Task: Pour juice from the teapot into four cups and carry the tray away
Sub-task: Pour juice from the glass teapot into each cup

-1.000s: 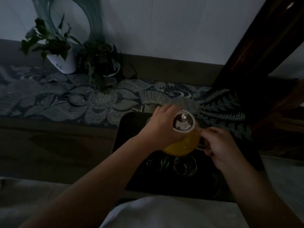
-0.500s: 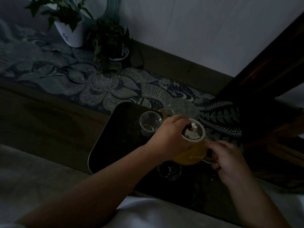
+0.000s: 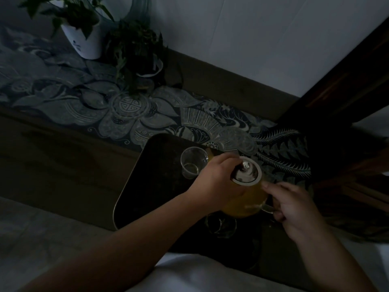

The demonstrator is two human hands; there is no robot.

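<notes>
Head view: dim. Glass teapot [image 3: 250, 202] of orange juice held over dark tray [image 3: 151, 178]; left hand [image 3: 219, 182] curled on round lid [image 3: 246, 173], right hand [image 3: 294, 209] gripping clear handle. Clear cup [image 3: 193, 162] at far-left of tray, beside spout; another cup [image 3: 221, 225] under pot. Rounded tray corner near table edge. Patterned runner [image 3: 101, 106], two potted plants [image 3: 88, 24] beyond.

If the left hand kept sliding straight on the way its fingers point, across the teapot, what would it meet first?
Most likely the teapot lid: the left hand wraps the teapot with its fingertips beside the lid rim. Past that lies the patterned cloth. Depth is unclear in this dim view.
</notes>
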